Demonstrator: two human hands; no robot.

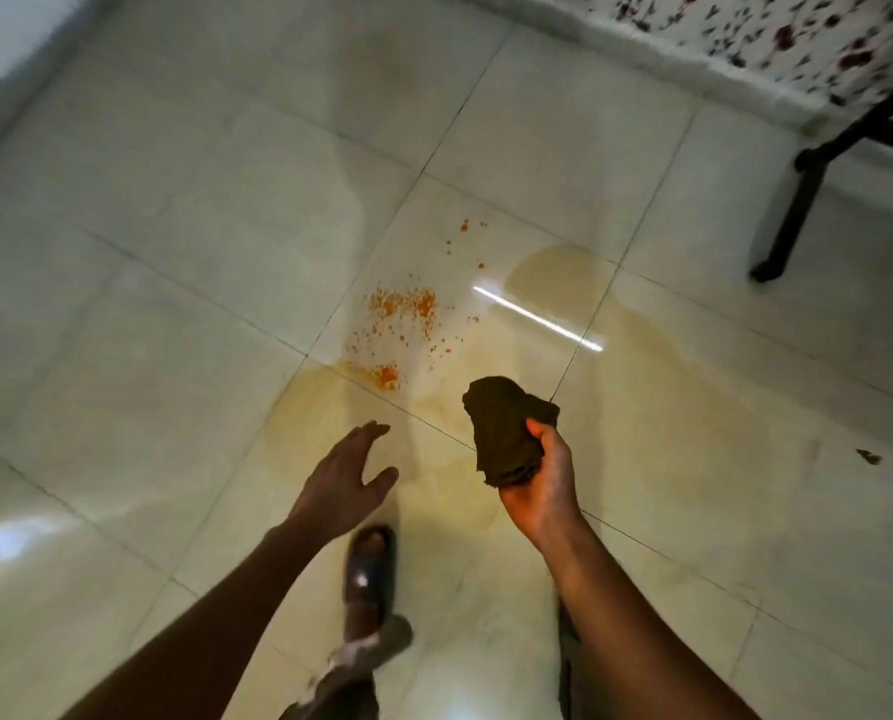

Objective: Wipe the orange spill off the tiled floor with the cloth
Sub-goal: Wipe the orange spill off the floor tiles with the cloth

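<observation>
- Head view: the right hand [540, 478] grips a bunched dark brown cloth [507, 428], palm turned up, held above the floor.
- The left hand [343, 480] is spread with straight fingers and holds nothing.
- No writing or brand can be read.
- The orange spill [400, 317] lies on the tiled floor [174, 210], ahead of both hands and a little left of the cloth, not touching it.
- Wide bare tiles lie to the left; a black chair leg [792, 220] stands at the right, well apart from the spill.
- A foot in a brown sandal [369, 574] stands below the left hand.
</observation>
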